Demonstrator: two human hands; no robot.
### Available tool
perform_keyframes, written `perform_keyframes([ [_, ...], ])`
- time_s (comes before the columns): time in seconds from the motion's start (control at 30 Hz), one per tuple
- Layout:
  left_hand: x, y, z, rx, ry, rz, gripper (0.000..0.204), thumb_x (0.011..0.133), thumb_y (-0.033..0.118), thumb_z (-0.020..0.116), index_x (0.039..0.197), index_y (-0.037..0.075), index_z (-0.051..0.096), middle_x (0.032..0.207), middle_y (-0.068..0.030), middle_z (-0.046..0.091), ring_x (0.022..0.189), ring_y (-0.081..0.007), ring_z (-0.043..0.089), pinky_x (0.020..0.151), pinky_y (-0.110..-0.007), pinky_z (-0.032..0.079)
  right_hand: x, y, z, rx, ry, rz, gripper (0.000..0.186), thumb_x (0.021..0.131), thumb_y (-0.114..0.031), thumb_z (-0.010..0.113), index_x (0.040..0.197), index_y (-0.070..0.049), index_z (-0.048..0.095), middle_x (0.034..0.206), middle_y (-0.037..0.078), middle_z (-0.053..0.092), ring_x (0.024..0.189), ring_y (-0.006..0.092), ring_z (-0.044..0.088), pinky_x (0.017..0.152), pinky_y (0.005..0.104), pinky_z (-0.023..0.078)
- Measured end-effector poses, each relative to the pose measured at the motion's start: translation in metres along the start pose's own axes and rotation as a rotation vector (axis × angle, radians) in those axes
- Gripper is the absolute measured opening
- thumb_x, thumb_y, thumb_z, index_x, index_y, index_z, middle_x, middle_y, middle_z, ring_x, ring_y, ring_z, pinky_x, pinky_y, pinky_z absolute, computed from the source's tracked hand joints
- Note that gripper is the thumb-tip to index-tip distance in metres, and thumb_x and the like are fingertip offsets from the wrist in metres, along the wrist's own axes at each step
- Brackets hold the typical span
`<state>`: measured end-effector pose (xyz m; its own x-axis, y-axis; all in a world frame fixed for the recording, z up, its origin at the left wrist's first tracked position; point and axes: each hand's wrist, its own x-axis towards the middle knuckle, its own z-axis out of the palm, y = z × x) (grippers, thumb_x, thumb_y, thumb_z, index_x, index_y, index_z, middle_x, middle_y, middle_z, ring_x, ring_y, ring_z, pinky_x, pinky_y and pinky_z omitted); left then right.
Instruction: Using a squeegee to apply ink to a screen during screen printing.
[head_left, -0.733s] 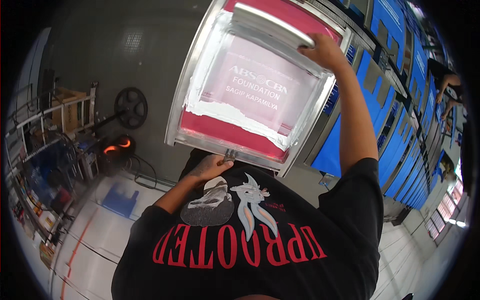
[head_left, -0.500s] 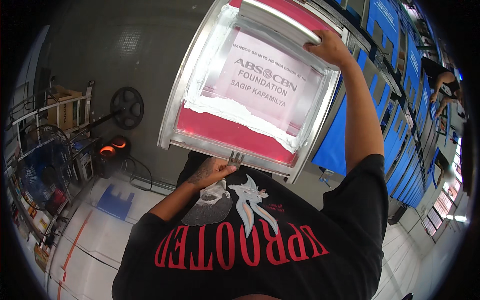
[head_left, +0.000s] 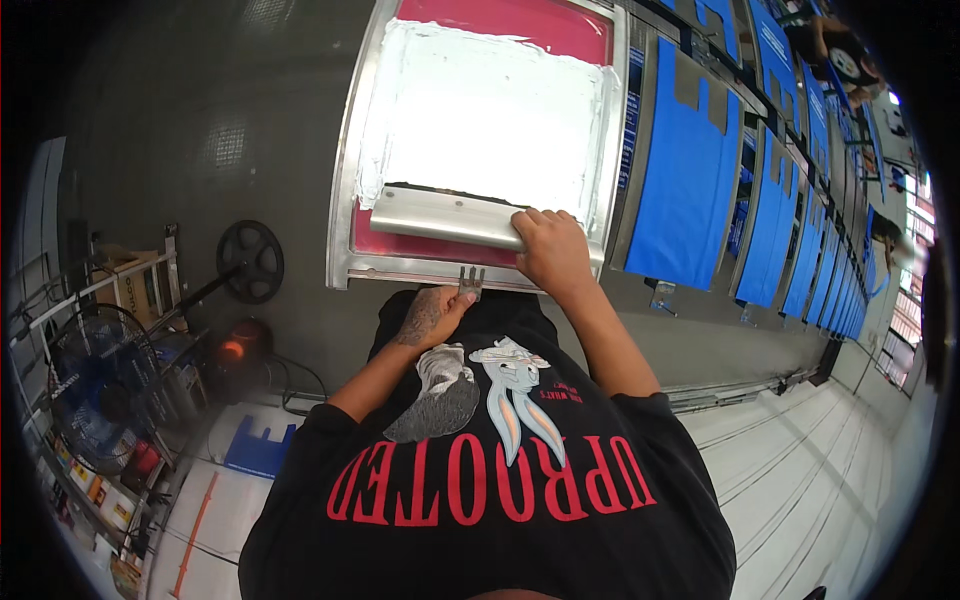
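Note:
A screen printing frame (head_left: 344,190) with metal sides and a red mesh lies in front of me, its middle covered by thick white ink (head_left: 490,125). Across the near part of the mesh lies a long metal squeegee (head_left: 435,220). My right hand (head_left: 555,252) grips the squeegee by its right end, fingers wrapped over the top. At the frame's near edge, my left hand (head_left: 432,315) is closed on a small pronged metal bracket (head_left: 472,278). The squeegee's lower edge and any print beneath the ink are hidden.
Blue cut fabric panels (head_left: 685,170) lie on a row of boards to the right. Another person (head_left: 850,60) is at the far right. On the left stand a fan (head_left: 95,375), a black handwheel (head_left: 250,262), a glowing orange heater (head_left: 235,348) and a shelf rack.
My right hand has drawn the squeegee from the frame's far end to its near end. White ink now covers the lettering that showed through the mesh. My left hand keeps its hold.

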<state>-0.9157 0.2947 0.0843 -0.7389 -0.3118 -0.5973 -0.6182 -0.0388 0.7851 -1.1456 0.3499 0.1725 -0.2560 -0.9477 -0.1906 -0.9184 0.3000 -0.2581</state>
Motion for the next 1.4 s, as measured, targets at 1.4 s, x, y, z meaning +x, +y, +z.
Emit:
perform_keyframes([
  [1.4, 0.087, 0.105, 0.122, -0.019, 0.655, -0.006, 0.051, 0.089, 0.049, 0.064, 0.108, 0.002, 0.07, 0.093, -0.0185, 0.072, 0.088, -0.0304, 0.069, 0.079, -0.039, 0.051, -0.22, 0.386, -0.039, 1.398, 0.507, 0.952, 0.056, 0.091, -0.039, 0.068, 0.117, 0.01, 0.058, 0.101, 0.019, 0.069, 0.085, 0.0267, 0.07, 0.074, 0.0379, 0.058],
])
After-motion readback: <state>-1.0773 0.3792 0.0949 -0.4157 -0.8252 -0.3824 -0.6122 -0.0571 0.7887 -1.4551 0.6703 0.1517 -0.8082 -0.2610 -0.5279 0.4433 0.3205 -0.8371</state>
